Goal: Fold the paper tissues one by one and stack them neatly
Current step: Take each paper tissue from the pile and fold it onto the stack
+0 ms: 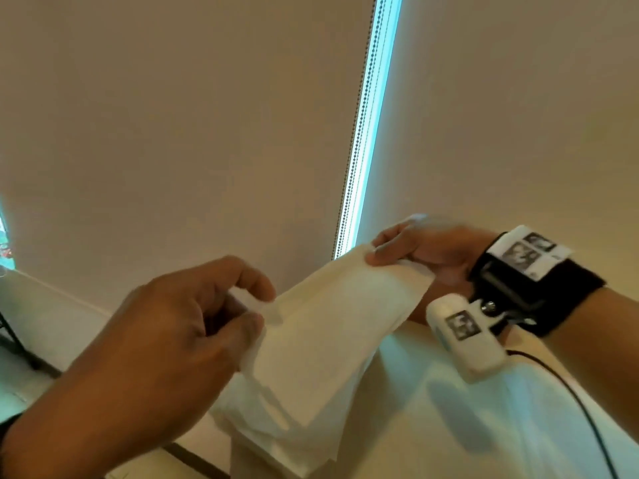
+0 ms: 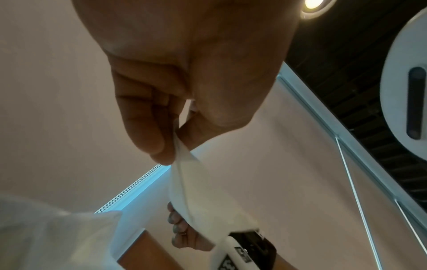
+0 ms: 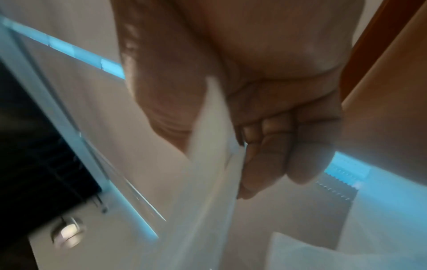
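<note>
The left hand (image 1: 179, 326), nearest the head camera, pinches one corner of a white paper tissue (image 1: 332, 326) while the right hand (image 1: 425, 254) pinches the opposite corner, the sheet held aloft against a beige roller blind (image 1: 207, 133). At the left wrist, thumb and fingers (image 2: 148, 127) close on the tissue edge. At the right wrist, blurred curled fingers (image 3: 277, 138) clamp the sheet.

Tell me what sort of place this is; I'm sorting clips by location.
Probably an indoor room by a window, home or office unclear. Beige roller blinds with a bead chain cover it, a recessed ceiling light glows, and both hands hold a paper tissue.
</note>
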`<state>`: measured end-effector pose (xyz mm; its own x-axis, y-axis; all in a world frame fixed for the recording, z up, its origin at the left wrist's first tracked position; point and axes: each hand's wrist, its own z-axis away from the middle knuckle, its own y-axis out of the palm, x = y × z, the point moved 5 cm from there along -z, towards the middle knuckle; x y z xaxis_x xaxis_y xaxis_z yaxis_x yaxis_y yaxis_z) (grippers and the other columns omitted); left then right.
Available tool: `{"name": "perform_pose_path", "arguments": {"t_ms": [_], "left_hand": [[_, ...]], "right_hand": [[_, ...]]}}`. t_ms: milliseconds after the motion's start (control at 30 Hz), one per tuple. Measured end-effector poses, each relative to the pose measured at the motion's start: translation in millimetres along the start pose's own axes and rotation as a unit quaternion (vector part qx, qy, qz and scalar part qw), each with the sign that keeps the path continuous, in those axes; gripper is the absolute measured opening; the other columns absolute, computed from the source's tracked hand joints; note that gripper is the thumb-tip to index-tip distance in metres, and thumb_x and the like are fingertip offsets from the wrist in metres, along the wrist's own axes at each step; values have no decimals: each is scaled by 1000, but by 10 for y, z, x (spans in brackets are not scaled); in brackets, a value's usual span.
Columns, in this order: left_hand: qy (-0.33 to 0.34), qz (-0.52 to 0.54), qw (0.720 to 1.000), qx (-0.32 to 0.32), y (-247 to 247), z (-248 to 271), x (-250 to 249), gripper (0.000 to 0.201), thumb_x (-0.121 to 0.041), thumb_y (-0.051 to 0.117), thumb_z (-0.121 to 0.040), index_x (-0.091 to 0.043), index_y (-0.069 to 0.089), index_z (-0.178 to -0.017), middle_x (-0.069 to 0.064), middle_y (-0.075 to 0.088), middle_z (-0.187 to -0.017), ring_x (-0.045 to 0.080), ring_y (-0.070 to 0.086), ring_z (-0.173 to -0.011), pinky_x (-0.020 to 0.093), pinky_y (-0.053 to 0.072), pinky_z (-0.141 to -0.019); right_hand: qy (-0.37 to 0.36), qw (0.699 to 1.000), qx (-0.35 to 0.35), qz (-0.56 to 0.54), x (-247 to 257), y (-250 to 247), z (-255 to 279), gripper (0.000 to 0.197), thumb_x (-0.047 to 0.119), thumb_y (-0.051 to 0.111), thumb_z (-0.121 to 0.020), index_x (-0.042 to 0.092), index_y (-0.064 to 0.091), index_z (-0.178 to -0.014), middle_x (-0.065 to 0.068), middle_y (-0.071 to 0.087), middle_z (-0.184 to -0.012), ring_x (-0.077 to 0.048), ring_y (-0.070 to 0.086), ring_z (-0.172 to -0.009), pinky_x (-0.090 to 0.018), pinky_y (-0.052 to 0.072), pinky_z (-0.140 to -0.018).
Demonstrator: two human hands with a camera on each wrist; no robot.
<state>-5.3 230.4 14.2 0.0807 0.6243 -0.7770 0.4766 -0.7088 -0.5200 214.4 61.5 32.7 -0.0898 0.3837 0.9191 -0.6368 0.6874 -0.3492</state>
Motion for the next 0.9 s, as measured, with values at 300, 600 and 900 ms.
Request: {"name": "perform_pose_path", "arguments": {"t_ms": [300,600,900], "left_hand": [[-18,-260,953,154,459,3,370,12,-42,52,-86,-49,57,-78,-28,63,-93,-1,60,-88,12,44,-79],[29,-330,930,156,347,-7,185,12,-66,57,-75,-55,54,-78,-36,34,-104,-5,43,-100,20,44,-89],[240,-320,896,195,934,-122,-1245,27,-69,52,-65,-50,57,-85,-28,52,-81,-2,52,-71,21,41,-64]], "right_hand": [[13,908,-12,419,-388,466,-659,26,42,78,-80,16,72,-85,4,70,-83,-13,65,-78,-23,52,-66],[24,903,-102,416,-336,-43,-394,41,50,74,-82,14,67,-65,2,64,-56,-12,55,-49,-26,46,-59],[-17,895,-228,384,27,-781,1415,27,42,75,-82,15,74,-78,1,72,-68,-8,65,-57,-23,51,-56]]}}
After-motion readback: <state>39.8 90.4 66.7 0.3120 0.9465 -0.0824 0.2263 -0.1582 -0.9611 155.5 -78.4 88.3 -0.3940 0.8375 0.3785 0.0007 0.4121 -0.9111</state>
